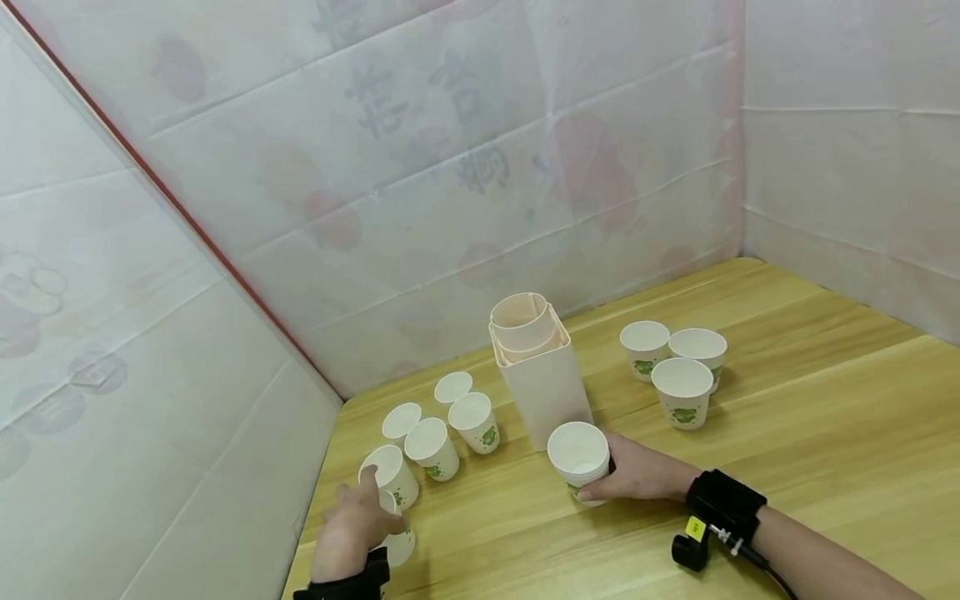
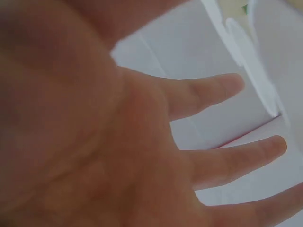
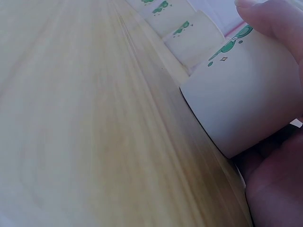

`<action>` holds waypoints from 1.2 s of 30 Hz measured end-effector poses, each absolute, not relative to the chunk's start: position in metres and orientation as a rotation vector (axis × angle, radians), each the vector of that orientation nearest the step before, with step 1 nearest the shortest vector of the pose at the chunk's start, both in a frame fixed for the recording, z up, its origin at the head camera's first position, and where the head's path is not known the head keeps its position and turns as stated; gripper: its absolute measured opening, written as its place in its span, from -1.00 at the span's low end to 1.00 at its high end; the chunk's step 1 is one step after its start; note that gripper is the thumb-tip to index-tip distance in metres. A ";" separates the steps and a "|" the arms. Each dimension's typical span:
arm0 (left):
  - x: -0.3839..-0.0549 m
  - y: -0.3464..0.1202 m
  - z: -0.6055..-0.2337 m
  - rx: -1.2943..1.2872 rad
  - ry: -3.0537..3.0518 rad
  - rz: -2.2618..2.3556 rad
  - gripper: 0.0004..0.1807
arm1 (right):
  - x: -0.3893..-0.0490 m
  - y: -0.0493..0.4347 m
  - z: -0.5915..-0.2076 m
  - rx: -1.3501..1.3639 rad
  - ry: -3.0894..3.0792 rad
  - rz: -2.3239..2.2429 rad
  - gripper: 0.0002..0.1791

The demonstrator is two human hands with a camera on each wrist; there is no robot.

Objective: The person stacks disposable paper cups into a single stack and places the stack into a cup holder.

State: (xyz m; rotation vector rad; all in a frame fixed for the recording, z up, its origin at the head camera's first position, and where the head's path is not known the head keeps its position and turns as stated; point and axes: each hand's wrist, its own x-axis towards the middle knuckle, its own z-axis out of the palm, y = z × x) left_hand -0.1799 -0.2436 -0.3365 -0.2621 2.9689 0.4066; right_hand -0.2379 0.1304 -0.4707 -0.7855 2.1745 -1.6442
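Observation:
My right hand (image 1: 637, 471) holds a small stack of white paper cups (image 1: 579, 450) by the side, thumb in front, on the wooden table. In the right wrist view, the thumb and fingers wrap round the cup wall (image 3: 255, 94), whose base is at the tabletop. My left hand (image 1: 352, 521) hovers with spread fingers over the near end of the left group of cups, partly hiding a paper cup (image 1: 400, 546). Another paper cup (image 1: 390, 475) stands just beyond its fingers. In the left wrist view, the fingers (image 2: 236, 163) are straight and nothing lies in the palm.
A tall white square box (image 1: 547, 392) with a round tube (image 1: 520, 321) in its top stands behind the stack. Several paper cups (image 1: 431, 450) stand at left. Three more cups (image 1: 682, 396) are grouped at right. Sheeted walls (image 1: 487, 167) border the table (image 1: 787, 392).

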 end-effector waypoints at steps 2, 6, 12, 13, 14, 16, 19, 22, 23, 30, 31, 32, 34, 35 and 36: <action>-0.180 -0.244 -0.340 -0.248 2.959 0.421 0.00 | -0.237 0.130 -0.470 -0.776 2.181 -1.638 -0.13; -0.181 -0.243 -0.343 -0.233 2.959 0.458 -0.04 | -0.235 0.129 -0.468 -0.772 2.190 -1.628 -0.12; -0.179 -0.240 -0.341 -0.235 2.982 0.474 -0.03 | -0.235 0.129 -0.467 -0.775 2.189 -1.634 -0.13; -0.178 -0.240 -0.340 -0.234 2.985 0.482 -0.03 | -0.235 0.129 -0.467 -0.779 2.188 -1.636 -0.13; -0.177 -0.239 -0.338 -0.234 2.989 0.494 -0.03 | -0.235 0.130 -0.467 -0.784 2.188 -1.637 -0.13; -0.175 -0.237 -0.336 -0.222 3.012 0.521 -0.05 | -0.235 0.130 -0.466 -0.788 2.184 -1.644 -0.13; -0.172 -0.235 -0.331 -0.173 3.066 0.538 -0.08 | -0.235 0.130 -0.466 -0.793 2.183 -1.649 -0.13; -0.170 -0.231 -0.327 -0.124 3.103 0.537 -0.11 | -0.234 0.131 -0.466 -0.786 2.187 -1.646 -0.13; -0.169 -0.229 -0.325 -0.108 3.111 0.530 -0.12 | -0.234 0.131 -0.466 -0.783 2.190 -1.643 -0.13; -0.165 -0.211 -0.318 0.062 3.166 0.512 -0.18 | -0.234 0.131 -0.467 -0.775 2.196 -1.643 -0.12; -0.164 -0.208 -0.318 0.090 3.172 0.515 -0.20 | -0.234 0.131 -0.467 -0.778 2.195 -1.644 -0.12; -0.164 -0.205 -0.316 0.127 3.178 0.516 -0.21 | -0.234 0.131 -0.467 -0.780 2.195 -1.646 -0.13; -0.164 -0.199 -0.314 0.203 3.182 0.518 -0.24 | -0.235 0.131 -0.468 -0.788 2.191 -1.649 -0.14; -0.164 -0.195 -0.313 0.228 3.176 0.524 -0.26 | -0.235 0.131 -0.468 -0.792 2.189 -1.650 -0.14; -0.164 -0.191 -0.311 0.257 3.172 0.526 -0.27 | -0.235 0.131 -0.468 -0.795 2.187 -1.651 -0.14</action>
